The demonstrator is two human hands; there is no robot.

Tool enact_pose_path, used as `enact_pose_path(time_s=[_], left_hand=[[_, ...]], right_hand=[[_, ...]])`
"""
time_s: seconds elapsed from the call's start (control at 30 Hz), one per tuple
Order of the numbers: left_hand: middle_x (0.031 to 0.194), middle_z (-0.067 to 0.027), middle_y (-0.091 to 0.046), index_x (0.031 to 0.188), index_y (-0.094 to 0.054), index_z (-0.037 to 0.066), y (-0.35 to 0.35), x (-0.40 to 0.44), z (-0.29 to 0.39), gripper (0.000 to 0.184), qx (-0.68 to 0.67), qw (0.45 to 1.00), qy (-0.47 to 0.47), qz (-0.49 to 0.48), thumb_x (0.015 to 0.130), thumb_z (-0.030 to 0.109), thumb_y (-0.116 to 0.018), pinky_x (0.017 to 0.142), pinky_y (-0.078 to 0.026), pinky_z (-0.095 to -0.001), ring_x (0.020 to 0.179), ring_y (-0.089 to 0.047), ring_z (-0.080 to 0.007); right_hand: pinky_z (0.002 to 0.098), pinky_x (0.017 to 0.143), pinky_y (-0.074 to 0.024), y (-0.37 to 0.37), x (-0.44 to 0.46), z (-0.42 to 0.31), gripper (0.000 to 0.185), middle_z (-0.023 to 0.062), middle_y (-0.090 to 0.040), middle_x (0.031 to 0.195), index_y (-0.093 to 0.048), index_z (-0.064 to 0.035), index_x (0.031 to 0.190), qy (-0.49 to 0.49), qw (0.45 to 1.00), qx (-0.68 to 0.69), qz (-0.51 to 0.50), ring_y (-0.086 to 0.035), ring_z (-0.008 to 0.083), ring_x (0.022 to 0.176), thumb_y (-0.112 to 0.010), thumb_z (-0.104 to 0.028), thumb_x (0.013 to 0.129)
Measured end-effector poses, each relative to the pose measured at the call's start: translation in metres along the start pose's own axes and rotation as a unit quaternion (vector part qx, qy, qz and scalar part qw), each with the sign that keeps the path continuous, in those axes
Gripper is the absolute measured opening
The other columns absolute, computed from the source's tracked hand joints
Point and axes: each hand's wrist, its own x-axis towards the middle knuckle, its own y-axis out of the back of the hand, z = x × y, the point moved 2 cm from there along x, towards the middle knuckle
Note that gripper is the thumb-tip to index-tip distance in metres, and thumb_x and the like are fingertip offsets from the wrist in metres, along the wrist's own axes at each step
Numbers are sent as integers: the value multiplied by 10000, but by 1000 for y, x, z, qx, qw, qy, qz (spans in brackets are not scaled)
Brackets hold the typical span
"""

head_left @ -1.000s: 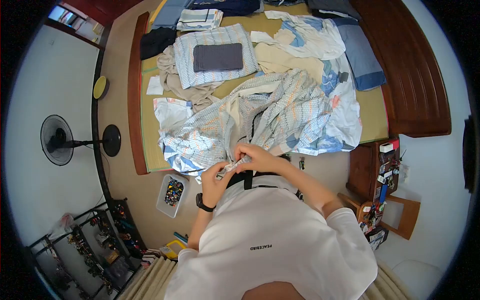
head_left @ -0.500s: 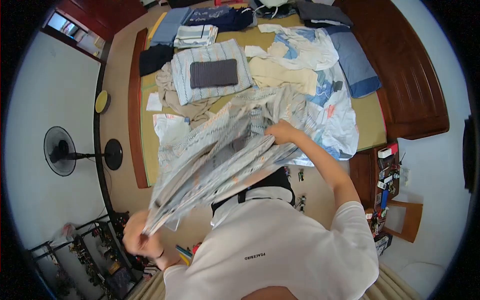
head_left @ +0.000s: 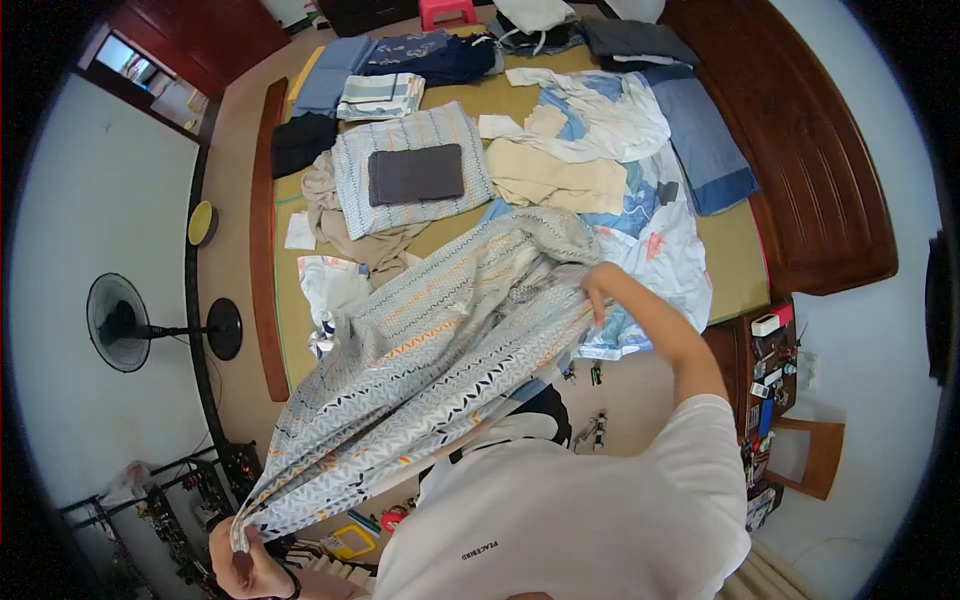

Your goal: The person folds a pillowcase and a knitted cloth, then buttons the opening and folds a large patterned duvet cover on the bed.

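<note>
A large patterned cloth [head_left: 430, 350] with zigzag rows in grey, black and orange stretches slantwise across the front of the bed. At the lower left, my left hand [head_left: 245, 565] is closed on one gathered corner of it. My right hand [head_left: 603, 288] grips the cloth's right side near the bed's front edge. Beyond the cloth lies a folded piece with a similar pattern [head_left: 350, 215], with a dark grey folded cloth [head_left: 416, 174] on top. A cream cloth [head_left: 555, 180] and a white and blue cloth [head_left: 650, 250] lie to the right.
Folded clothes [head_left: 430, 55] line the bed's far side. A standing fan [head_left: 118, 322] and a yellow bowl [head_left: 202, 223] are on the left. Shelves [head_left: 170, 500] stand lower left. On the right are a wooden headboard [head_left: 820, 160], a cluttered cabinet [head_left: 760, 370] and a wooden chair [head_left: 822, 460].
My hands have moved from close together at my waist to far apart, left hand down and left, right hand rightward. The bunched patterned cloth is now drawn out between them.
</note>
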Motion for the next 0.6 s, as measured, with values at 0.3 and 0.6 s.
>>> enact_pose_path(time_s=[0.3, 0.6], left_hand=[[756, -57, -554, 818, -547, -37, -92, -31, -27, 101, -56, 976, 210, 29, 746, 34, -551, 591, -399, -219, 662, -490, -96], [710, -73, -551, 767, -523, -60, -151, -66, -21, 126, -32, 957, 210, -197, 666, -22, -588, 600, -390, -244, 633, -485, -131]], right_hand=[[341, 828, -373, -164, -172, 30, 994, 242, -442, 1087, -169, -1, 1234, -213, 731, 453, 463, -447, 343, 1000, -721, -275, 453], [310, 892, -308, -214, 57, 15, 536, 187, -309, 1217, -371, -20, 1151, 42, 869, 356, 342, -342, 294, 1102, -565, -258, 712]])
